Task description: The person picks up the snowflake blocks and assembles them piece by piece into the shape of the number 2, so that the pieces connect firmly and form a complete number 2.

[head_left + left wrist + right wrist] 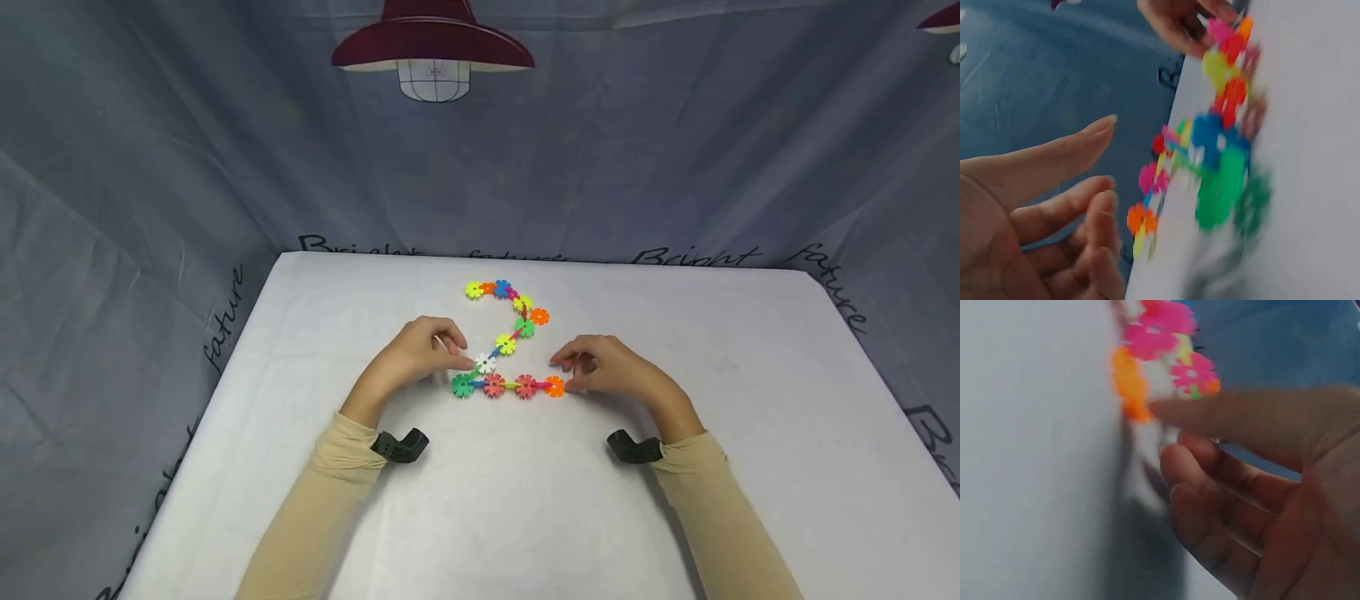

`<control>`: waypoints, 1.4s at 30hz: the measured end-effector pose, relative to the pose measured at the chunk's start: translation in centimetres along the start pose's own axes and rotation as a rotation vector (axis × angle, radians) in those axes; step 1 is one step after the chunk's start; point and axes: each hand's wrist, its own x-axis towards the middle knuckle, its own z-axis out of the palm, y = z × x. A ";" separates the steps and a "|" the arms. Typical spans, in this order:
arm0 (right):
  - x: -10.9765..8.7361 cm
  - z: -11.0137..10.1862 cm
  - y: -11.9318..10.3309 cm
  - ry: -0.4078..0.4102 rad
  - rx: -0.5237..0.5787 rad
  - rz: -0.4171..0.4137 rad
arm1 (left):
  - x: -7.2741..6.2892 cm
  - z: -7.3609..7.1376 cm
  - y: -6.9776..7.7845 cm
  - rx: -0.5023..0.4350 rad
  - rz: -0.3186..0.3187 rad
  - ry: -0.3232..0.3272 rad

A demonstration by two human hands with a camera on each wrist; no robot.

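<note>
A chain of colourful plastic snowflake discs lies on the white table in the shape of a 2. Its bottom row runs from a green disc (462,385) through red discs to an orange disc (555,386) at the right end. My left hand (422,353) hovers beside the white disc (485,362), thumb and fingers apart with nothing between them. At the other end is my right hand (613,367), its thumb tip right at the orange disc (1129,381). The other fingers of that hand are loosely bent and hold nothing.
The chain's upper curve ends at a yellow disc (474,290) toward the table's back. An orange disc (539,317) sticks out on the curve's right side. A grey printed curtain (600,167) hangs behind the white table (750,375). Each wrist wears a black camera mount (401,447).
</note>
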 end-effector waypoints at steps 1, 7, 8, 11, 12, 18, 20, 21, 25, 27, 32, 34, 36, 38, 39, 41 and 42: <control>-0.1 0.4 0.2 -0.011 0.007 -0.009 | -0.1 0.6 0.6 0.024 0.033 0.024; -0.2 2.0 0.1 0.041 -0.015 -0.052 | 0.2 5.6 3.5 0.203 0.203 0.058; -0.2 2.0 0.1 0.049 -0.019 -0.048 | 0.3 6.3 3.8 0.245 0.215 0.065; -0.3 2.0 0.2 0.057 -0.013 0.000 | 0.7 8.0 4.4 0.373 0.233 0.081; -0.4 2.0 0.2 0.060 -0.008 0.025 | 0.8 8.4 4.5 0.408 0.236 0.085; -0.5 2.0 0.9 0.016 0.269 0.183 | 1.5 9.6 4.6 0.512 0.229 0.091; -0.4 2.1 1.2 -0.015 0.412 0.245 | 1.7 9.8 4.5 0.527 0.227 0.098; -0.3 2.1 1.3 -0.027 0.470 0.265 | 1.7 9.9 4.4 0.534 0.230 0.104; -0.4 1.9 1.7 -0.042 0.570 0.317 | 1.9 10.2 4.4 0.567 0.263 0.138; -0.5 1.8 1.8 -0.034 0.594 0.332 | 1.9 10.3 4.3 0.573 0.275 0.153; -0.7 1.7 1.9 -0.017 0.656 0.367 | 2.0 10.4 4.2 0.592 0.285 0.174; -0.7 1.8 1.9 -0.020 0.675 0.369 | 2.0 10.4 4.2 0.598 0.288 0.176; -0.7 1.9 1.9 -0.025 0.688 0.370 | 2.0 10.5 4.3 0.601 0.292 0.177; -0.6 2.0 1.8 -0.023 0.693 0.372 | 2.0 10.5 4.2 0.598 0.297 0.180; -0.6 2.0 1.7 -0.020 0.695 0.373 | 2.0 10.5 4.2 0.594 0.299 0.182; -0.6 2.1 1.6 -0.019 0.706 0.371 | 2.0 10.5 4.1 0.585 0.300 0.184; -0.6 2.2 1.5 -0.020 0.715 0.368 | 2.1 10.6 4.1 0.579 0.300 0.184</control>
